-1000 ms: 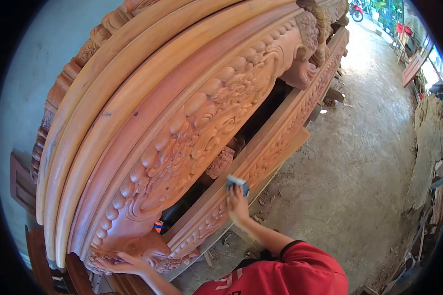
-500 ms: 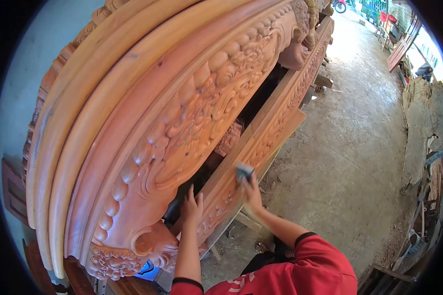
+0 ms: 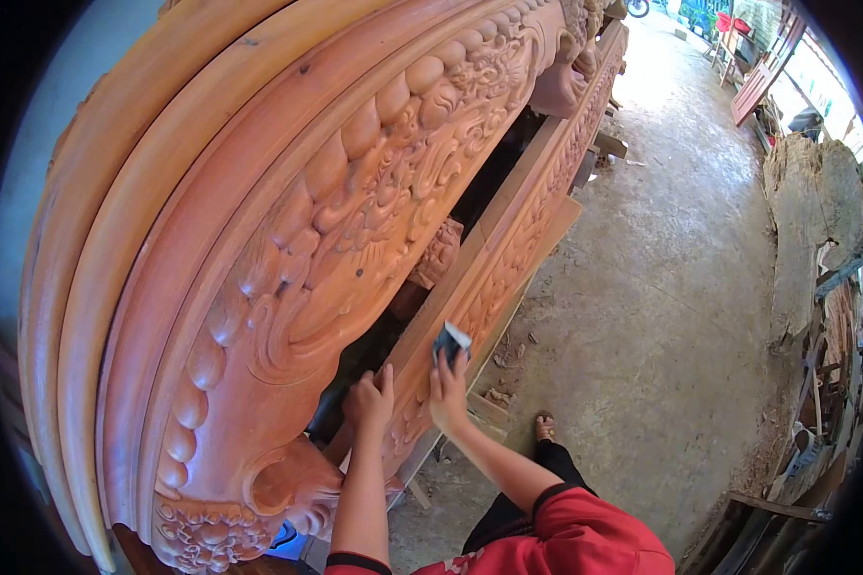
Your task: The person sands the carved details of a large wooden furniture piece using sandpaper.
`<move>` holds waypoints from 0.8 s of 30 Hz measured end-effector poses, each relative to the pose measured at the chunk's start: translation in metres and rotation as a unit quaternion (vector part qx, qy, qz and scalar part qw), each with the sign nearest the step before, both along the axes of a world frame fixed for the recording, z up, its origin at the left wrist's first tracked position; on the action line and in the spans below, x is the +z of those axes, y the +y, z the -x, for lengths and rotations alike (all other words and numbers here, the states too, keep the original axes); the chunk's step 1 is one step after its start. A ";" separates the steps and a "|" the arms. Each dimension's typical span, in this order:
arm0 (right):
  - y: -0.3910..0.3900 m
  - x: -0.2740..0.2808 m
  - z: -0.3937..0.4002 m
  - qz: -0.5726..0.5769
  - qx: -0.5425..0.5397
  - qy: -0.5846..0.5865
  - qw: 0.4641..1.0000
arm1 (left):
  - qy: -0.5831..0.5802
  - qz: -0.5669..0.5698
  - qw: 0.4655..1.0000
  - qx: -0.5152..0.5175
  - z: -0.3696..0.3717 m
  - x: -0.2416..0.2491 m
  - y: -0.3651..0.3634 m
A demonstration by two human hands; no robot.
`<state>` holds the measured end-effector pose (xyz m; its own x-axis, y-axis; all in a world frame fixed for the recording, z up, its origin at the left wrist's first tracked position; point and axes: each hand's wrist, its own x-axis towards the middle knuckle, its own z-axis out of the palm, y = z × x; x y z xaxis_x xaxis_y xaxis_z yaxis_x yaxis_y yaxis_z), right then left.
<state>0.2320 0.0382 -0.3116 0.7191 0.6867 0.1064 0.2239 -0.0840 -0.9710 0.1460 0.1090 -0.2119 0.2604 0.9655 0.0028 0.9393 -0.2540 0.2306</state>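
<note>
A long carved wooden rail (image 3: 489,276) slants across the middle, with relief work along its outer face. My right hand (image 3: 448,395) presses a folded piece of sandpaper (image 3: 451,342), dark with a pale back, against that face. My left hand (image 3: 368,402) grips the rail's inner edge near its lower end, thumb on top and fingers partly hidden in the gap. Left of the gap rises a large carved wooden panel (image 3: 355,259) with scrolls and rounded beads. A small carved block (image 3: 439,254) shows inside the dark gap.
Thick curved mouldings (image 3: 153,201) sweep along the panel's left side. A concrete floor (image 3: 662,287) runs along the right, where rough wooden slabs (image 3: 801,230) and scrap timber (image 3: 825,412) lean. Wooden supports (image 3: 489,407) stick out beneath the rail.
My right hand has moved down and left along the rail with the sandpaper. My left hand stays at the rail's edge. The view has shifted slightly, and a sandalled foot now shows.
</note>
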 end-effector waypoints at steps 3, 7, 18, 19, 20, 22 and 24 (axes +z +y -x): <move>0.032 0.007 -0.060 0.032 -0.093 -0.018 0.995 | -0.004 -0.001 1.000 0.006 -0.001 0.004 -0.002; 0.059 0.008 -0.118 0.052 -0.144 -0.008 0.988 | -0.011 -0.006 1.000 -0.001 0.000 0.000 0.000; 0.049 0.005 -0.135 0.042 -0.062 0.028 0.997 | -0.052 -0.014 0.999 -0.001 0.011 -0.022 0.007; 0.060 0.005 -0.158 0.030 -0.079 0.073 0.994 | -0.050 -0.017 0.999 -0.005 0.010 -0.022 0.007; 0.067 0.008 -0.180 0.027 -0.081 0.074 0.994 | -0.057 -0.003 0.998 0.002 0.008 -0.017 0.005; 0.080 0.012 -0.220 0.017 -0.106 0.090 0.990 | -0.065 0.008 0.998 0.009 0.006 -0.014 0.004; 0.083 0.013 -0.239 0.032 -0.098 0.105 0.989 | -0.076 0.008 0.997 0.020 0.006 -0.015 0.003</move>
